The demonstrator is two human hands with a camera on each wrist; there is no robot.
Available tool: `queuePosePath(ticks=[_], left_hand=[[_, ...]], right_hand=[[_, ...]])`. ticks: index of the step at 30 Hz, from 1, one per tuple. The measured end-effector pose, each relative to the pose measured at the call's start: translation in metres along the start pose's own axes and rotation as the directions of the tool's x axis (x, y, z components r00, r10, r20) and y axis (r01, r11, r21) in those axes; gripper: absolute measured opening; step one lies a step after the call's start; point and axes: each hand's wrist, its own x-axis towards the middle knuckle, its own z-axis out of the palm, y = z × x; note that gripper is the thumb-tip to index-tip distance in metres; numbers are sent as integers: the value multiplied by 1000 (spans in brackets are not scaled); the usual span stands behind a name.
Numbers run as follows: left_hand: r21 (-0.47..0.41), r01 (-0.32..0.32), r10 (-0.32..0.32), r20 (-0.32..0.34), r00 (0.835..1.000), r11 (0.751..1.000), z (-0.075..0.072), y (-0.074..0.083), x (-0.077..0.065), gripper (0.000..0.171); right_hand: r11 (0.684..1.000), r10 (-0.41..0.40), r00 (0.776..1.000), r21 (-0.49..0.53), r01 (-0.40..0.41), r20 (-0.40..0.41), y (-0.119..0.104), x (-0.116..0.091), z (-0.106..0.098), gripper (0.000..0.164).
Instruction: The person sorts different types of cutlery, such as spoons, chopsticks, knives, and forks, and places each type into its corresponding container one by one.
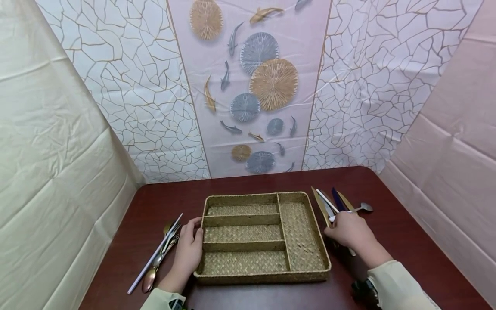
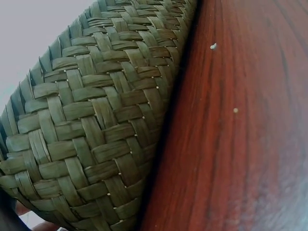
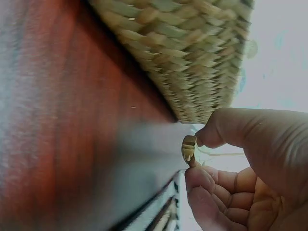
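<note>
A woven tray (image 1: 284, 232) with several compartments lies on the table, its compartments bare. My left hand (image 1: 187, 249) rests against the tray's left wall, fingers loosely bent. In the left wrist view the woven wall (image 2: 91, 115) hides most of that hand. Right of the tray, my right hand (image 1: 352, 230) is over a bunch of cutlery. The right wrist view shows its thumb and forefinger pinching a gold-coloured utensil (image 3: 189, 149), whose kind cannot be made out. Around that hand lie a gold knife (image 1: 320, 202), a white-handled utensil (image 1: 327, 200) and a dark blue one (image 1: 338, 200).
Left of the tray lie a pale stick (image 1: 149, 262), a copper-coloured spoon (image 1: 149, 279) and some forks (image 1: 173, 237). A silver-coloured utensil end (image 1: 365, 207) sticks out beyond the right hand. The dark red table (image 1: 240, 295) meets a patterned cloth (image 1: 259, 129) at the back.
</note>
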Motion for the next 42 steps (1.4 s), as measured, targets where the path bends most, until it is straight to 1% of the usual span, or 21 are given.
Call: queuePosePath(ticks=[6,12,19,22,26,29,33,35,39,42], left_hand=[[2,6,-6,-13,1000,1000,2,-1,-1,33],[-2,27,-27,-6,1000,1000,3,-1,-2,33],[-8,26,-26,-5,1000,1000,3,-1,-3,33],[-11,20,-20,-17,1000,1000,4,-2,-2,32],[-17,25,-25,-30,999,1000,5,-2,-2,32],[-25,38,-38,-22,999,999,4,-2,-3,33],[-32,50,-50,-13,999,998,3,-2,-3,33],[-30,51,-52,-13,999,998,2,-1,-4,33],[-26,48,-48,-14,999,999,3,1,-4,33],[-24,52,-52,-10,999,998,4,2,-5,33]], right_hand=[[999,18,1000,28,-18,7,-7,-4,-16,41],[1000,-21,1000,15,21,-20,-19,-8,-30,42],[999,-38,999,11,39,-27,-37,-16,-38,39],[999,-44,998,12,45,-35,-44,-20,-40,40],[997,-73,996,7,74,-54,-50,-23,-40,42],[996,-94,993,-3,94,-74,-54,-24,-37,41],[993,-112,990,11,113,-89,-60,-25,-33,39],[993,-112,990,17,114,-88,-62,-25,-30,38],[996,-87,995,24,89,-53,-66,-29,-27,37],[995,-97,995,25,98,-33,-68,-31,-24,38]])
